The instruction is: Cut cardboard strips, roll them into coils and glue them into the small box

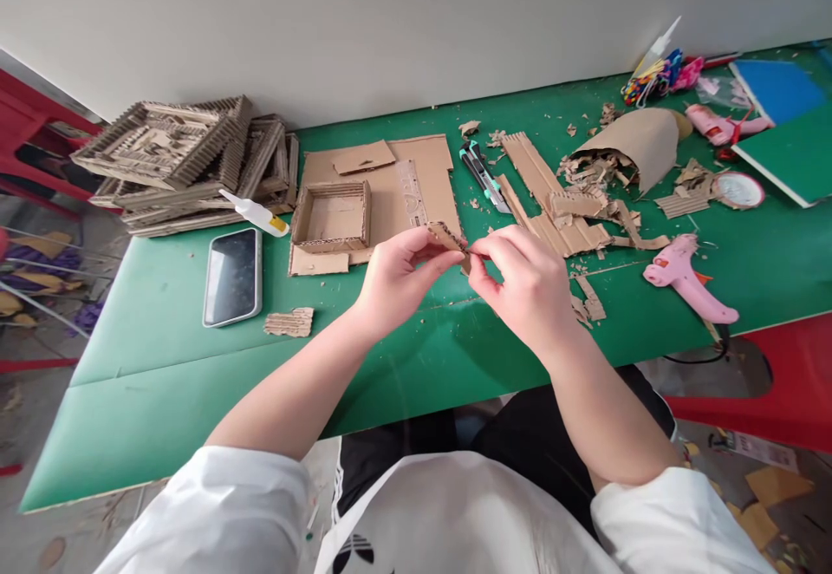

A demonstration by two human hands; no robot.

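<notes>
One cardboard strip (447,234), small, corrugated edge showing: held tilted above the table, mid-scene, between my two hands. My left hand (398,279): grasping the strip's left part between thumb and fingers. My right hand (526,286): thumb and fingertips pinched on its right end (part of that end is hidden by my fingers).

Just beyond my left hand, one square cardboard box (330,243), open-topped, resting on a cardboard sheet (390,210). Beyond my right hand, one utility knife (484,177), green and black, and to its right torn cardboard pieces (536,171).

Left side: one phone (232,277), one glue bottle (258,215) lying on its side, one ridged scrap (289,322) nearer me; farther off, a stack of corrugated frames (211,149). Right side: one pink glue gun (689,279) near the edge, one tape roll (737,190) beyond it. All on a green table (390,375).
</notes>
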